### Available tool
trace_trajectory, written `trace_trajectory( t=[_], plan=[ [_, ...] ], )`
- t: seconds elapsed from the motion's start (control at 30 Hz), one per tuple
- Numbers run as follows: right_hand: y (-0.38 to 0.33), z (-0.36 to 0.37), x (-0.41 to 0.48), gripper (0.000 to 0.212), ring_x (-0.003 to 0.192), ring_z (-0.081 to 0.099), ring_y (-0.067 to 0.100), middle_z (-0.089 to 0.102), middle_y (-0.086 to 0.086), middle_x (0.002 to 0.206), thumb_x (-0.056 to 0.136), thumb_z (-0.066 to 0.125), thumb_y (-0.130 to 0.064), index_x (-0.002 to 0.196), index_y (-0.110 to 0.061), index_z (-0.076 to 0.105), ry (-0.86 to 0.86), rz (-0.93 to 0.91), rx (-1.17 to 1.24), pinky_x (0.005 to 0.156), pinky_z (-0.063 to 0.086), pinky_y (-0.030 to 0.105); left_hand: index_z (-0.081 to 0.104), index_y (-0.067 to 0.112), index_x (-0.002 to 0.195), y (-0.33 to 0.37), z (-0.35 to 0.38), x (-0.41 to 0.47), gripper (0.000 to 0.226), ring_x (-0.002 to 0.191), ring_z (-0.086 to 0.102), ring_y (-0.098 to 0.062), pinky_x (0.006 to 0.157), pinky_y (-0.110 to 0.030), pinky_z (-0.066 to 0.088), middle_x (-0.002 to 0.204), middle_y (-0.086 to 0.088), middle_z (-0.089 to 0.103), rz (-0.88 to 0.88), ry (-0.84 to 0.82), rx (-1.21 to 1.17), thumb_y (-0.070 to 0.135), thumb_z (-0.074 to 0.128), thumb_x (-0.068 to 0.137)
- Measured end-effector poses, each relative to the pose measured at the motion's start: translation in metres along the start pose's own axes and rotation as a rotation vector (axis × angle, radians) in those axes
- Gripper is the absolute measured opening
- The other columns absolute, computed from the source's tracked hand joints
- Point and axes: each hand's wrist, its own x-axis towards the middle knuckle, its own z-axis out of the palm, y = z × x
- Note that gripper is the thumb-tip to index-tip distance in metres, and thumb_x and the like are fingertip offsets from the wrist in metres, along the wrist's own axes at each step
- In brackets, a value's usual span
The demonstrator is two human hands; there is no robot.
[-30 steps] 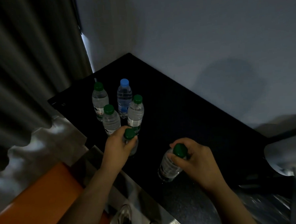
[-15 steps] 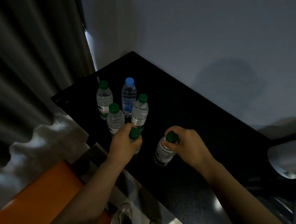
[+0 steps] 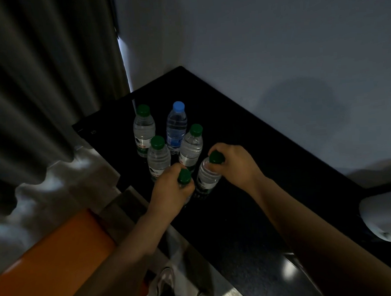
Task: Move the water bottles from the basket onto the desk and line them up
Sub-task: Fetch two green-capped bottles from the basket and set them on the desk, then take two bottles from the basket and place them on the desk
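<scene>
Two more bottles go down at the near end of the rows.

My left hand (image 3: 169,190) is wrapped round one bottle (image 3: 184,176) at its neck. My right hand (image 3: 234,164) pinches a second bottle (image 3: 208,176) by the cap. I hold both high so I can nudge the bases into line behind the four standing bottles (image 3: 191,148) on the desk (image 3: 270,171). The basket is out of view.

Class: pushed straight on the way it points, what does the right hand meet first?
The right hand would probably meet the nearest standing green-capped bottle, beyond the held bottle; depth unclear.
</scene>
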Motion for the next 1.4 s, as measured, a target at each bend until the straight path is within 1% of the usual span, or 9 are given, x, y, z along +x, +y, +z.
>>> trace_trajectory(
  t=[0.2, 0.37, 0.53, 0.67, 0.73, 0.87, 1.0, 1.23, 1.4],
  plan=[
    [-0.001, 0.005, 0.004, 0.021, 0.077, 0.062, 0.016, 0.066, 0.003, 0.086, 0.08, 0.072, -0.02, 0.097, -0.011, 0.063, -0.024, -0.008, -0.01, 0.069, 0.05, 0.032, 0.056, 0.008, 0.093, 0.001, -0.002, -0.001, 0.017, 0.077, 0.057, -0.02, 0.062, -0.019, 0.038, 0.085, -0.009, 0.059, 0.012, -0.006, -0.013, 0.013, 0.068, 0.081],
    [-0.004, 0.004, 0.006, 0.02, 0.076, 0.058, 0.012, 0.062, -0.002, 0.084, 0.082, 0.07, -0.02, 0.1, -0.013, 0.063, -0.051, -0.022, -0.03, 0.061, 0.042, 0.021, 0.056, 0.007, 0.092, 0.002, -0.002, -0.001, 0.017, 0.078, 0.057, -0.021, 0.065, -0.024, 0.039, 0.085, -0.01, 0.058, 0.016, -0.009, -0.012, 0.013, 0.067, 0.081],
    [-0.009, 0.002, 0.005, 0.026, 0.082, 0.063, 0.021, 0.067, 0.01, 0.094, 0.086, 0.065, -0.019, 0.109, -0.008, 0.061, -0.067, -0.042, -0.117, 0.069, 0.049, 0.031, 0.055, 0.006, 0.089, 0.004, -0.002, 0.0, 0.015, 0.076, 0.055, -0.022, 0.065, -0.025, 0.039, 0.082, -0.01, 0.057, 0.013, -0.032, -0.016, 0.011, 0.066, 0.081],
    [-0.008, -0.002, -0.001, 0.051, 0.096, 0.063, 0.023, 0.065, 0.012, 0.109, 0.083, 0.069, -0.021, 0.129, -0.008, 0.05, -0.087, -0.008, -0.17, 0.082, 0.053, 0.035, 0.055, 0.007, 0.09, 0.005, -0.004, -0.001, 0.016, 0.076, 0.056, -0.022, 0.067, -0.027, 0.041, 0.083, -0.01, 0.058, -0.001, -0.035, -0.022, 0.011, 0.067, 0.08],
    [-0.002, -0.008, -0.008, 0.054, 0.101, 0.062, 0.026, 0.064, 0.012, 0.112, 0.082, 0.069, -0.026, 0.129, -0.006, 0.049, -0.093, 0.034, -0.213, 0.086, 0.052, 0.04, 0.056, 0.007, 0.091, 0.006, -0.005, -0.002, 0.016, 0.077, 0.057, -0.023, 0.068, -0.03, 0.045, 0.083, -0.011, 0.059, -0.007, -0.038, -0.016, 0.011, 0.067, 0.08],
    [0.017, -0.019, -0.028, 0.051, 0.107, 0.058, 0.025, 0.06, 0.011, 0.121, 0.086, 0.065, -0.031, 0.13, -0.009, 0.05, -0.239, 0.143, -0.363, 0.091, 0.05, 0.036, 0.054, 0.007, 0.089, 0.013, -0.008, -0.002, 0.016, 0.077, 0.056, -0.024, 0.066, -0.027, 0.041, 0.082, -0.012, 0.058, -0.033, -0.061, 0.009, 0.012, 0.067, 0.081],
    [0.033, -0.02, -0.052, 0.047, 0.104, 0.058, 0.02, 0.058, 0.005, 0.12, 0.087, 0.064, -0.034, 0.128, -0.018, 0.05, -0.329, 0.248, -0.359, 0.088, 0.05, 0.031, 0.054, 0.002, 0.089, 0.021, -0.013, 0.003, 0.018, 0.08, 0.057, -0.029, 0.068, -0.034, 0.044, 0.085, -0.016, 0.058, -0.049, -0.109, 0.09, 0.01, 0.067, 0.079],
    [0.05, -0.009, -0.093, 0.041, 0.094, 0.059, 0.016, 0.061, 0.002, 0.113, 0.083, 0.068, -0.037, 0.118, -0.021, 0.055, -0.264, 0.352, -0.292, 0.074, 0.044, 0.023, 0.061, 0.005, 0.1, 0.048, -0.017, 0.001, 0.024, 0.091, 0.058, -0.028, 0.079, -0.038, 0.048, 0.098, -0.012, 0.06, 0.212, -0.218, 0.327, 0.012, 0.068, 0.078],
    [0.054, -0.001, -0.131, 0.04, 0.1, 0.06, 0.017, 0.062, -0.001, 0.113, 0.083, 0.067, -0.036, 0.119, -0.021, 0.057, -0.207, 0.494, -0.262, 0.081, 0.049, 0.027, 0.058, 0.014, 0.112, 0.082, -0.01, -0.019, 0.034, 0.1, 0.055, -0.019, 0.086, -0.035, 0.046, 0.108, -0.002, 0.058, 0.377, -0.368, 0.384, 0.026, 0.068, 0.081]
  ],
)
